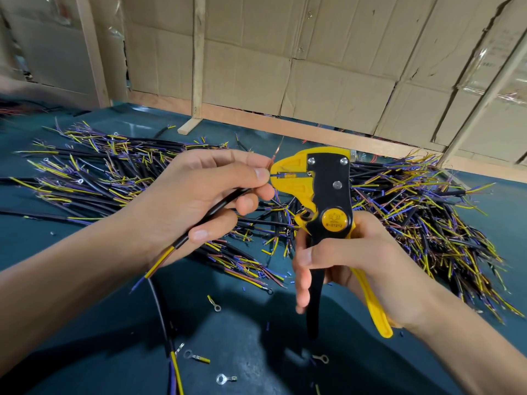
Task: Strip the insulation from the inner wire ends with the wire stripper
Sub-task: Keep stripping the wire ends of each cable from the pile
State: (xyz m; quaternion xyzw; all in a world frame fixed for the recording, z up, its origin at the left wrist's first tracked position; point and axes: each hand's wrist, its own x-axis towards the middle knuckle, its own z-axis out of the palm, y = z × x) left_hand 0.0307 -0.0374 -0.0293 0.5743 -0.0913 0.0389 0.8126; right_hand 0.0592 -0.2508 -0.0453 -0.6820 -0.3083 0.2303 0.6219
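Over the teal bench, left hand (199, 192) pinches the floppy black cable (216, 209) right behind its thin inner wire, feeding the wire stripper (322, 195); right hand (356, 263) wraps the handles.

Cable heaps (114, 166) are crowding your left and right (427, 209); bare mat (242, 323) is lying open below your hands, though scattered ring terminals (216, 305) are possibly snagging there.

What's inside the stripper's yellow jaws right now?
A thin inner wire end, fed in by the left hand from the black cable, sits in the wire stripper. How far it reaches is hidden by the jaws. The right hand holds the handles.
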